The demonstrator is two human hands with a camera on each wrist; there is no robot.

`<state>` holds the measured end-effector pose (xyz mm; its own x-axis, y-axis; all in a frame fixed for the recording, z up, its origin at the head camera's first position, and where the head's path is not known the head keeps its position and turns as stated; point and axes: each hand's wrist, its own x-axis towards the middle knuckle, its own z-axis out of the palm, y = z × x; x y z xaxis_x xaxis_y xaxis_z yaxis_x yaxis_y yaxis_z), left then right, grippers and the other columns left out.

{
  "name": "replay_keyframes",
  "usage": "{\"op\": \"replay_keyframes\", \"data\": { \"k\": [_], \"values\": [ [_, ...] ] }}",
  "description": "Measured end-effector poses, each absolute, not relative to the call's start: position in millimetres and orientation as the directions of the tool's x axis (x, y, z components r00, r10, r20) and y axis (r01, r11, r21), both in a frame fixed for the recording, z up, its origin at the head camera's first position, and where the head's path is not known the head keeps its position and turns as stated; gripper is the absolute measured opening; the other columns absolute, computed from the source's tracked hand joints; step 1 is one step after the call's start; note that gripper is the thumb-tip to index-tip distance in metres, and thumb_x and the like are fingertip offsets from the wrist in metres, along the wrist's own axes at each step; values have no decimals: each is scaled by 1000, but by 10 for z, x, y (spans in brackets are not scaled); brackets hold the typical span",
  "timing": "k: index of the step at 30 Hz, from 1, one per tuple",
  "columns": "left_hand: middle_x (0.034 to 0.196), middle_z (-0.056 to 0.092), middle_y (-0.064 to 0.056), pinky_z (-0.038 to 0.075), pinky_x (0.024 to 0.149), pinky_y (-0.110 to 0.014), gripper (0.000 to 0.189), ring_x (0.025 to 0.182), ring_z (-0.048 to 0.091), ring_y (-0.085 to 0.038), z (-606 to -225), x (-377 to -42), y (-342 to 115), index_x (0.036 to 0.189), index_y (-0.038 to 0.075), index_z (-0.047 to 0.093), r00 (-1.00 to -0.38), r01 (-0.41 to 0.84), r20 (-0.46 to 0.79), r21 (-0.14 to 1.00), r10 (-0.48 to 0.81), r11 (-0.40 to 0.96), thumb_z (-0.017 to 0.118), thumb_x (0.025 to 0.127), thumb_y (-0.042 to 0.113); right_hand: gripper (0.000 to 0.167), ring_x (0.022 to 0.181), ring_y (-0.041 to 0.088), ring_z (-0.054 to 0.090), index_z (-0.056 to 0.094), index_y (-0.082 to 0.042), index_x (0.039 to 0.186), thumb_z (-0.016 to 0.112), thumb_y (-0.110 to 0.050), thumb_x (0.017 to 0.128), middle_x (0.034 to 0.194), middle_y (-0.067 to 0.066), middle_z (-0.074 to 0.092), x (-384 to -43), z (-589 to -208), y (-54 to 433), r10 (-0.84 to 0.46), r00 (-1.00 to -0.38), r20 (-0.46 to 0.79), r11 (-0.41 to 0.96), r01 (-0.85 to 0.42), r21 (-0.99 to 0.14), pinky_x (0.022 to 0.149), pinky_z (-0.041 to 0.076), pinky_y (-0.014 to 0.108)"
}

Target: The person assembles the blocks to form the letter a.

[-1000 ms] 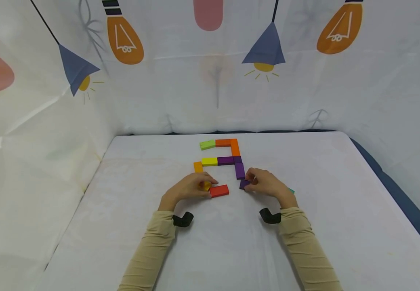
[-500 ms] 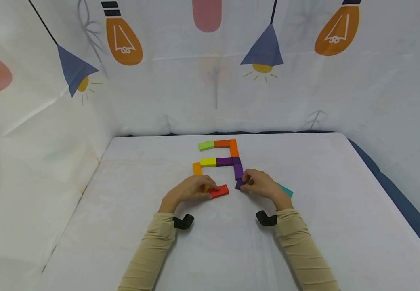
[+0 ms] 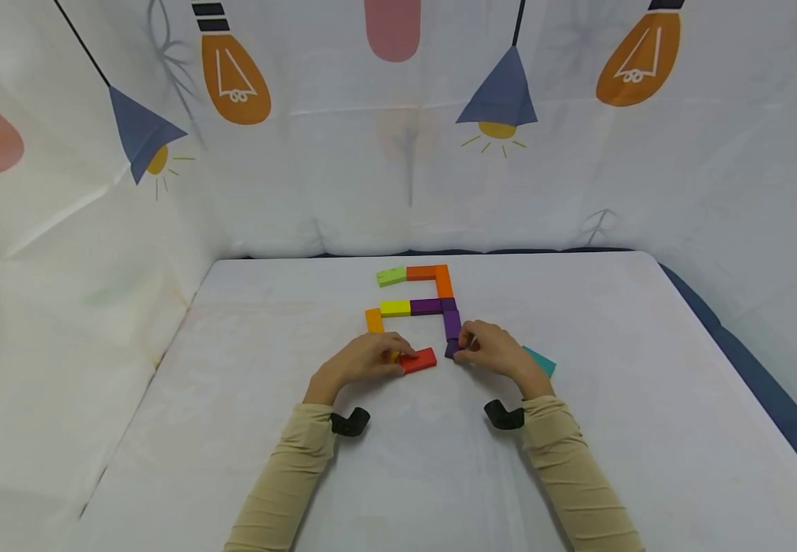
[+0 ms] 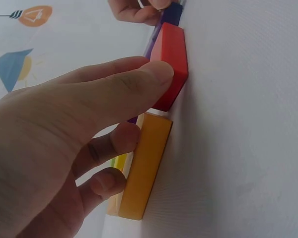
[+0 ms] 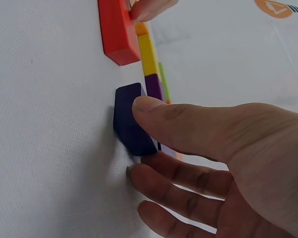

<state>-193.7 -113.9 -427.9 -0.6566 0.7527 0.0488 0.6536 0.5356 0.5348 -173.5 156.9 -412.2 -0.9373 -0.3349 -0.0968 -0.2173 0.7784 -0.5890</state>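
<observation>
My left hand (image 3: 360, 364) pinches a red block (image 3: 419, 360), thumb on its near side and index finger over its top. Just left of that block stands a yellow-orange block (image 4: 148, 163), with other left fingers touching it in the left wrist view. My right hand (image 3: 498, 355) holds a small dark blue block (image 5: 131, 119) between thumb and fingers. This block sits at the near end of a purple block (image 3: 452, 325). A short gap parts the red and dark blue blocks. Part of the yellow-orange block is hidden in the head view.
Farther back, yellow (image 3: 395, 308), light green (image 3: 391, 276) and orange (image 3: 444, 282) blocks continue the joined outline. A teal block (image 3: 539, 361) lies partly behind my right wrist. All rest on a white table (image 3: 288, 299) with a printed curtain (image 3: 343, 169) behind.
My right hand has moved slightly left, bringing the dark blue block under the purple one. My left index finger has come down on the red block, which has shifted a little right.
</observation>
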Motion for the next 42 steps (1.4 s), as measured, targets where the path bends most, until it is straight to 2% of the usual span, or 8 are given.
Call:
{"op": "replay_keyframes", "data": {
  "k": [6,19,31,37,39,42],
  "values": [
    [116,66,5,48,97,-31,30,107,58,-11,-4300,-1943,-1092,116,19,67,-665,655,54,522,745,547,69,86,23,20,78,18,53,57,-10,90,72,-21,83,88,5,60,-1733,-4105,1561,-331,-937,-108,780,-207,-591,67,46,27],
    [118,65,5,47,97,-30,31,109,57,-11,-4324,-1910,-1069,118,19,66,-664,673,64,487,745,557,67,88,23,20,79,17,53,56,-11,91,71,-24,84,89,4,60,-1714,-4120,1526,-312,-939,-143,787,-172,-592,70,47,28],
    [120,64,3,48,95,-30,31,107,57,-13,-4319,-1845,-1011,120,19,66,-657,703,86,429,749,568,65,89,23,20,78,17,53,55,-9,91,70,-22,85,89,4,61,-1682,-4152,1566,-356,-929,-102,740,-213,-638,67,46,28],
    [121,61,2,48,96,-31,30,108,57,-14,-4326,-1840,-1005,120,17,66,-638,720,126,449,760,529,64,90,22,20,78,16,54,55,-9,92,70,-21,85,88,3,61,-1681,-4153,1596,-365,-927,-87,738,-231,-634,67,46,27],
    [122,60,1,47,97,-32,30,111,55,-15,-4325,-1868,-1027,120,17,65,-657,707,156,467,738,531,63,91,24,20,78,16,54,55,-9,92,70,-21,85,89,3,61,-1686,-4146,1613,-366,-927,-81,740,-237,-630,66,46,27],
    [122,58,-1,47,96,-36,28,112,53,-18,-4327,-1931,-1101,118,15,66,-740,654,249,483,624,582,63,91,23,19,78,16,55,55,-9,92,68,-21,86,90,4,62,-1694,-4126,1640,-361,-930,-69,738,-240,-630,65,46,27]
  ]
}}
